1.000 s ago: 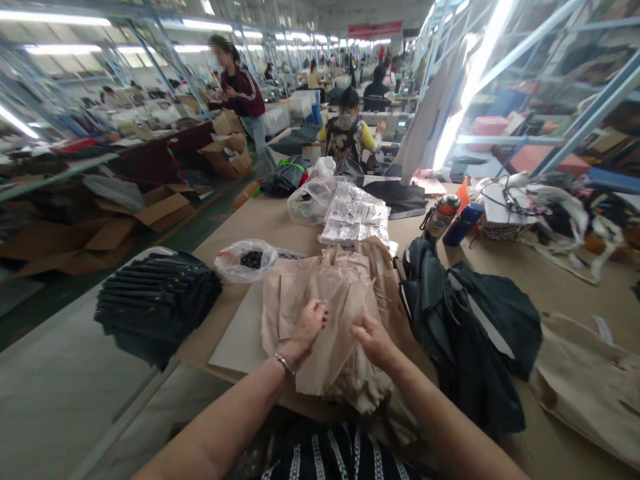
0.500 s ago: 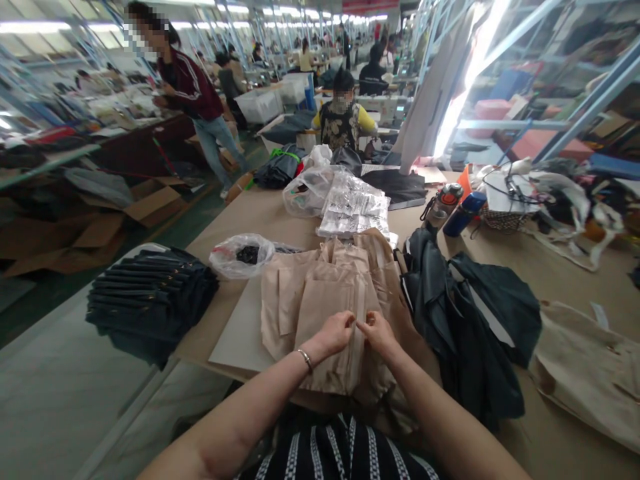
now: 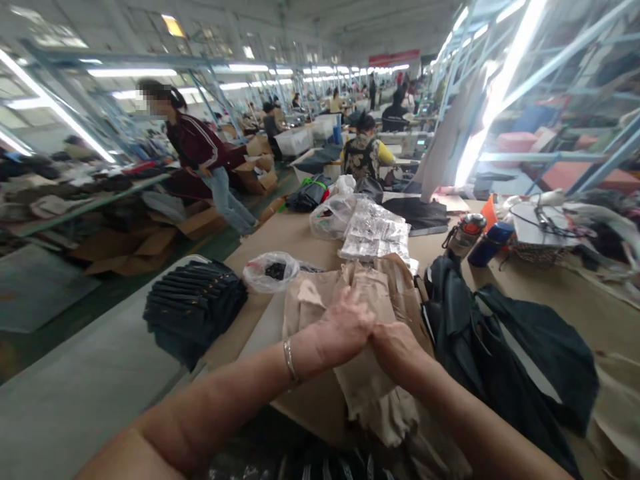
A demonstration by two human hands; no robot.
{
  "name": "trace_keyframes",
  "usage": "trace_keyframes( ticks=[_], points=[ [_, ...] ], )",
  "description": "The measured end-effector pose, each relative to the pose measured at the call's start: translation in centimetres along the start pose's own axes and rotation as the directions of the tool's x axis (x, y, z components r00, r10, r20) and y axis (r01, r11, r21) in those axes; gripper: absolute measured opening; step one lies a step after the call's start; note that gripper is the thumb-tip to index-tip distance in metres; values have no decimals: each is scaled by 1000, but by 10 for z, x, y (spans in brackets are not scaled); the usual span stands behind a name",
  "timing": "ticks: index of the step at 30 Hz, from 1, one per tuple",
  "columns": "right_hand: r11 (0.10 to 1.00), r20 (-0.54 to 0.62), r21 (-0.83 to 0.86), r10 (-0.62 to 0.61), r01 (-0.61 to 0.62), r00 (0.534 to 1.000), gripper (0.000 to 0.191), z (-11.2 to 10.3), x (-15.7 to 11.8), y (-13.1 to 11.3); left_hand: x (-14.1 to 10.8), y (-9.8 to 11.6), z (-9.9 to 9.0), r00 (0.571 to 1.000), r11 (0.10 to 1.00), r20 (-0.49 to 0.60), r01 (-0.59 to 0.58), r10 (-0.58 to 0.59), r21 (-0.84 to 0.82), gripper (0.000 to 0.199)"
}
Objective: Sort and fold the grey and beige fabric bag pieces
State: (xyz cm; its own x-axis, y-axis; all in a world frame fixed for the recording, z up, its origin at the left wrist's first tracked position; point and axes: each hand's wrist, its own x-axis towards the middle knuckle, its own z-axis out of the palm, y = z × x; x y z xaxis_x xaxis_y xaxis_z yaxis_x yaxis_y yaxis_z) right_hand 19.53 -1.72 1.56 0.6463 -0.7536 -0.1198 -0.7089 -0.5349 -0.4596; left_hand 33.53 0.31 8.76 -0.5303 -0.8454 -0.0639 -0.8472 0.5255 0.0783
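Observation:
Tan cloth pieces (image 3: 367, 380) lie layered on the brown table in front of me, their lower ends hanging in folds near my body. My left hand (image 3: 347, 323), with a bracelet at its wrist, is over the cloth; its fingers are blurred. Touching it on the right, my right hand (image 3: 395, 343) is bent down and closed at the cloth, its fingertips hidden behind the left hand. Dark green garments (image 3: 465, 333) lie just right of the tan cloth. Beyond it are silvery plastic packets (image 3: 375, 230).
A stack of dark folded garments (image 3: 193, 303) sits at the left. A clear bag (image 3: 270, 272), a steel bottle (image 3: 466, 235) and a blue bottle (image 3: 491, 244) stand or lie on the table. One person (image 3: 195, 147) stands at the left; another sits ahead.
My hands have come together and the left has turned over the cloth. The tan cloth is lifted and shifted, its lower end now crumpled. The view has tilted up and to the left.

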Motion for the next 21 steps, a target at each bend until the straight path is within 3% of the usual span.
trace_keyframes(
  ticks=[2, 4, 7, 9, 10, 12, 13, 15, 18, 21],
  points=[
    [974, -19, -199, -110, 105, 994, 28, -34, 2, -16, -7, -5, -31, 991, 998, 115, 67, -64, -18, 21],
    [924, -87, -350, -194, 153, 977, 31, -62, 0, -26, -15, -13, -51, 990, 988, 108, 99, -86, -122, 21],
    [893, -258, -410, -310, 187, 915, 29, -81, -7, -29, -25, -23, -56, 998, 922, 19, 66, -63, -381, 28],
    [895, -370, -373, -385, 245, 846, 28, -79, -10, -24, -28, -23, -46, 996, 783, 0, 73, -93, -617, 26],
    [906, -419, -309, -404, 290, 813, 27, -73, -9, -20, -28, -21, -37, 991, 669, 21, 104, -130, -736, 22],
    [915, -508, -70, -375, 396, 776, 24, -51, -5, -9, -25, -13, -12, 969, 359, 132, 201, -209, -912, 17],
    [900, -539, 96, -312, 425, 782, 24, -35, -1, -3, -22, -8, 3, 949, 195, 192, 244, -251, -950, 18],
    [801, -530, 462, -95, 381, 843, 28, 2, 8, 9, -15, 1, 37, 904, -54, 264, 261, -336, -964, 21],
    [541, -328, 826, 226, 162, 917, 52, 62, 11, 29, -6, 12, 84, 836, -287, 346, 238, -427, -928, 23],
    [463, -142, 886, 331, -29, 933, 52, 108, -3, 44, 1, 17, 117, 760, -418, 448, 255, -471, -872, 25]
  ],
)
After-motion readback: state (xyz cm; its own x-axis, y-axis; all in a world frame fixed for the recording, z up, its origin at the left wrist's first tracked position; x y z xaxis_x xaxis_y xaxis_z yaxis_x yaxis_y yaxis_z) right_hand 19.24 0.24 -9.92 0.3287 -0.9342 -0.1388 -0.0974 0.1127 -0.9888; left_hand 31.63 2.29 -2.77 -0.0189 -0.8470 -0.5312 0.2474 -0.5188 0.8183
